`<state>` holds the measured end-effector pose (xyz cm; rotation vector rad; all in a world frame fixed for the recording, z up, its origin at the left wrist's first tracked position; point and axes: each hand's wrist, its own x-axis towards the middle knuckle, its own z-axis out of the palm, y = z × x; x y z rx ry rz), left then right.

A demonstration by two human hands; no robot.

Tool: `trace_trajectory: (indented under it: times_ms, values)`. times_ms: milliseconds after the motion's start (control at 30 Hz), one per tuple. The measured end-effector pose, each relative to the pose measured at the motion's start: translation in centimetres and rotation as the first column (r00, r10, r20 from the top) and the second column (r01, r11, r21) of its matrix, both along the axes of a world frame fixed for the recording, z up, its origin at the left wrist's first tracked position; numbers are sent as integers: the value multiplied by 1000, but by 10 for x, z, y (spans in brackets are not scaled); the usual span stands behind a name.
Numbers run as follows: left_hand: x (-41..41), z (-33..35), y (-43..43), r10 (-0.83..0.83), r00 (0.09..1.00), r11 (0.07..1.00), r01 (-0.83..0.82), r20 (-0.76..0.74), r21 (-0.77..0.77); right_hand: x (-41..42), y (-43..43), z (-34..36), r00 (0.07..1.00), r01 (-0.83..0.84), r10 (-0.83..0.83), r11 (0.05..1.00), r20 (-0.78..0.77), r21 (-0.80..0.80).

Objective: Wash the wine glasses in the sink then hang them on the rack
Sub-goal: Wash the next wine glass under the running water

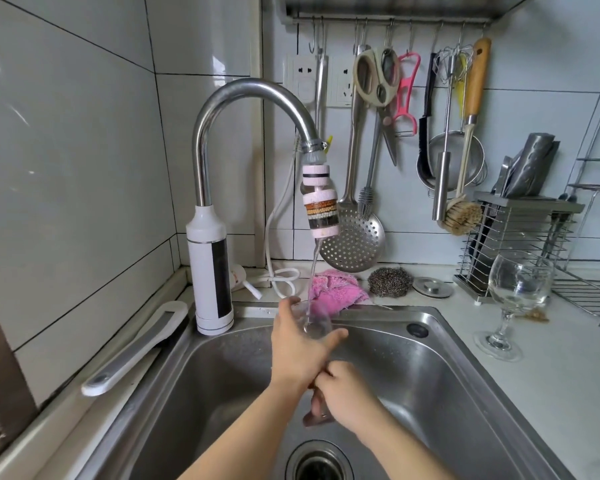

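Over the steel sink (430, 368) I hold a clear wine glass (315, 322) tilted under the running stream from the tap (253, 98). My left hand (300, 344) wraps round its bowl, thumb across the front. My right hand (343, 393) grips the stem and foot below, mostly hiding them. A second wine glass (515, 299) stands upright on the white counter at the right, holding a little water. Behind it is a wire rack (589, 292).
A pink cloth (336, 289), a steel scourer (390, 281) and a sink plug (432, 287) lie behind the sink. Utensils hang on a rail (388, 20) above. A knife holder (520, 233) stands at the right. The drain (317, 465) is below my hands.
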<state>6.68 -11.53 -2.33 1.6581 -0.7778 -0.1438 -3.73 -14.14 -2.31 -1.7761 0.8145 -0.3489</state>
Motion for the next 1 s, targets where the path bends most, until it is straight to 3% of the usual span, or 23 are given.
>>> trace_trajectory:
  times_ms: [67,133,200,267,333,400,467,533,600,667,733,767,833,900,1000]
  values:
    - [-2,3,-2,36,999,998,-38,-33,-51,-1,-2,-1,999,-9,8,999,31,33]
    - [1,4,-5,56,953,989,-94,-297,-116,-3,-1,-1,999,-19,16,997,41,70]
    - [4,0,-5,-26,809,981,-91,-587,-170,-4,0,-1,997,-29,19,990,71,138]
    - [7,0,-1,-218,702,963,41,-678,-267,-6,1,1,995,-29,4,969,103,246]
    - [6,0,3,-323,712,942,176,-624,-287,-9,-2,4,990,-33,-27,910,138,413]
    - [2,1,4,-230,881,971,180,-414,-157,-11,-5,6,985,-55,-27,882,169,467]
    - [-4,2,3,-60,989,998,56,-134,-31,-9,-7,4,989,-28,-26,934,147,355]
    - [-9,2,1,1,1000,1000,-1,-4,-6,-6,-6,0,994,25,-45,982,102,188]
    - [-12,4,1,35,995,999,-36,-91,-11,-4,-5,-4,995,50,-59,992,79,113]
    - [-7,7,1,22,940,998,-40,-341,-45,-3,-4,-4,992,49,-67,985,104,167]
    - [-2,10,2,-192,795,976,94,-576,-195,-4,-3,-2,984,29,-76,961,161,277]
    - [-1,10,3,-286,747,953,158,-600,-257,-5,-3,0,980,24,-86,948,182,316]
    - [-2,9,5,-264,840,963,204,-475,-174,-6,-4,2,975,11,-86,939,204,343]
    - [-5,7,5,-112,953,994,108,-283,-29,-5,-4,0,975,23,-85,956,204,292]
    - [-8,9,5,-4,972,998,-11,-236,-62,-2,-2,-3,978,69,-95,988,185,139]
